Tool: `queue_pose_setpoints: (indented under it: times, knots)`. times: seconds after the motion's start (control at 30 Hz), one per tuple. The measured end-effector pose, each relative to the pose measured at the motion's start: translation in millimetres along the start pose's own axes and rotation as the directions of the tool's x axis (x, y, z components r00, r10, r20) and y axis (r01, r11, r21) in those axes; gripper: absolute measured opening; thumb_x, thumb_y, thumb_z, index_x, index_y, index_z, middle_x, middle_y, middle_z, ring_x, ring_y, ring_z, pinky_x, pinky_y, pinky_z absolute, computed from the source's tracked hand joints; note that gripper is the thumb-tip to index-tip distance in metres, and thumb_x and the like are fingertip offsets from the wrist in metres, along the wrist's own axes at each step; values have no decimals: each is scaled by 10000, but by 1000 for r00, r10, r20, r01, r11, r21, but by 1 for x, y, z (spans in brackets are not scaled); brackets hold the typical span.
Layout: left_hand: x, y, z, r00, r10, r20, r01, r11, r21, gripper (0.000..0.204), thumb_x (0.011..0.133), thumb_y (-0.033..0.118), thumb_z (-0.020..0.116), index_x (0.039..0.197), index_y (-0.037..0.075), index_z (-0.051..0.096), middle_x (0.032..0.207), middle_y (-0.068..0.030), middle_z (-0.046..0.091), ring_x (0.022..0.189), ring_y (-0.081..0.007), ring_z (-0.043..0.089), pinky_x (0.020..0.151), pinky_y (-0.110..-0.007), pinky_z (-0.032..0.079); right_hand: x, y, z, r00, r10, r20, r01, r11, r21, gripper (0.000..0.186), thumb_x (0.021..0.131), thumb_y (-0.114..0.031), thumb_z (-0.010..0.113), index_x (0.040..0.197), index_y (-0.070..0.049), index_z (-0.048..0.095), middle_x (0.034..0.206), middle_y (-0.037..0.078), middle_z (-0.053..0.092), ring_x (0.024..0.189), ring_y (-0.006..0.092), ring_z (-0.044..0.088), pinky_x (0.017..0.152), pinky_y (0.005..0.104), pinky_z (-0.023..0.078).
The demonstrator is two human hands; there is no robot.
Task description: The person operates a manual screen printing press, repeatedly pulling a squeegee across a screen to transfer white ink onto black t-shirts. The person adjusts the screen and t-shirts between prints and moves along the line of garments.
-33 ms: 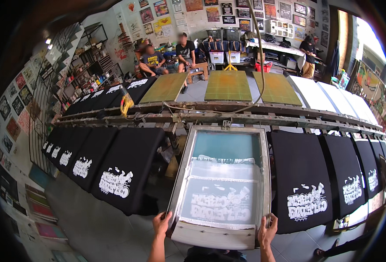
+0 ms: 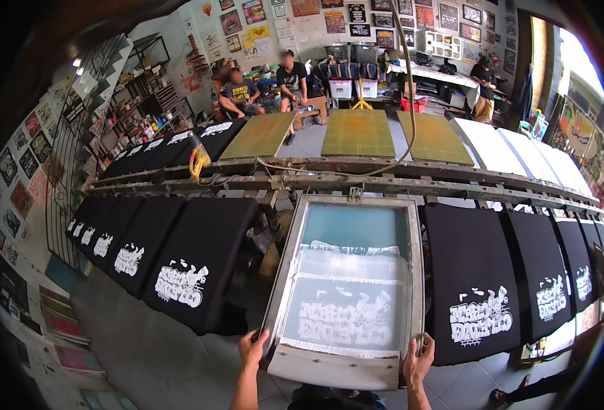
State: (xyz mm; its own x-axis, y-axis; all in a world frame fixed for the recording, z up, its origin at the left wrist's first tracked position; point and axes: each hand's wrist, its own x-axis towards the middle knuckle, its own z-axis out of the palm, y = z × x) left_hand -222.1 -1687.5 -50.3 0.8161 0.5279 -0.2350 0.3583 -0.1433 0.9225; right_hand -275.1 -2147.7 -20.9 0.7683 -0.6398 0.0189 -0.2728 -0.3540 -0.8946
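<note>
A screen-printing frame [image 2: 336,367] lies in front of me, its far end at the metal rail. White ink covers much of its mesh [image 2: 346,290], and a white lettered design shows through; the far part of the mesh is teal. At the near left corner, my left hand [image 2: 251,348] is closed around the frame's edge. My right hand [image 2: 418,360] grips the opposite side near the right corner. Whatever lies beneath the frame is hidden. Black shirts with white prints flank it, one on the left [image 2: 203,239] and one on the right [image 2: 473,260].
Two long rails [image 2: 357,184] cross behind the frame, with a hanging cable [image 2: 409,89] and a yellow-handled tool [image 2: 197,162]. Beyond are olive boards [image 2: 358,133] and white shirts or boards [image 2: 520,154]. Two people sit at the back, another stands right. A foot [image 2: 500,395] shows lower right.
</note>
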Motion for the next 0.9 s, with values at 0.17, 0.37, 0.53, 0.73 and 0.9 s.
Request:
queue_pose_setpoints:
  times: [0.17,0.37,0.53,0.73,0.9]
  knots:
    - [-5,4,0,977,210,-43,-180,912,368,435,996,390,797,1124,-26,800,883,-138,792,782,-155,684,752,-359,539,7,-7,8,996,-82,48,79,995,61,645,1002,-320,775,1453,72,530,1343,244,625,1198,347,660,1052,420,509]
    - [-11,-26,-18,969,243,-38,-224,936,271,375,1095,322,669,1236,-8,779,873,-140,787,767,-125,663,708,-324,518,-6,-25,-17,916,-396,65,400,883,-245,647,935,-186,815,1471,24,518,1413,263,556,1307,435,584,1098,496,492]
    - [-36,-29,-25,919,375,-122,-324,894,310,353,1099,314,666,1220,11,801,819,-100,763,742,-116,660,669,-322,531,-28,-73,-64,853,-493,175,520,831,-195,407,893,-91,782,1269,34,684,1250,238,689,1181,410,671,999,469,541]
    - [-96,130,-49,992,87,96,-90,995,29,400,1091,367,679,1169,2,822,692,8,639,608,-56,535,552,-251,400,45,-63,-111,908,-69,412,22,993,118,309,897,57,512,938,49,818,743,87,744,640,114,662,588,313,506]
    - [-100,179,-58,821,-62,568,-192,907,376,380,1083,367,684,1118,25,844,647,9,612,590,-69,517,549,-283,401,62,-80,-123,796,-185,576,343,923,-177,312,902,10,524,911,7,836,683,117,711,590,189,654,560,354,477]
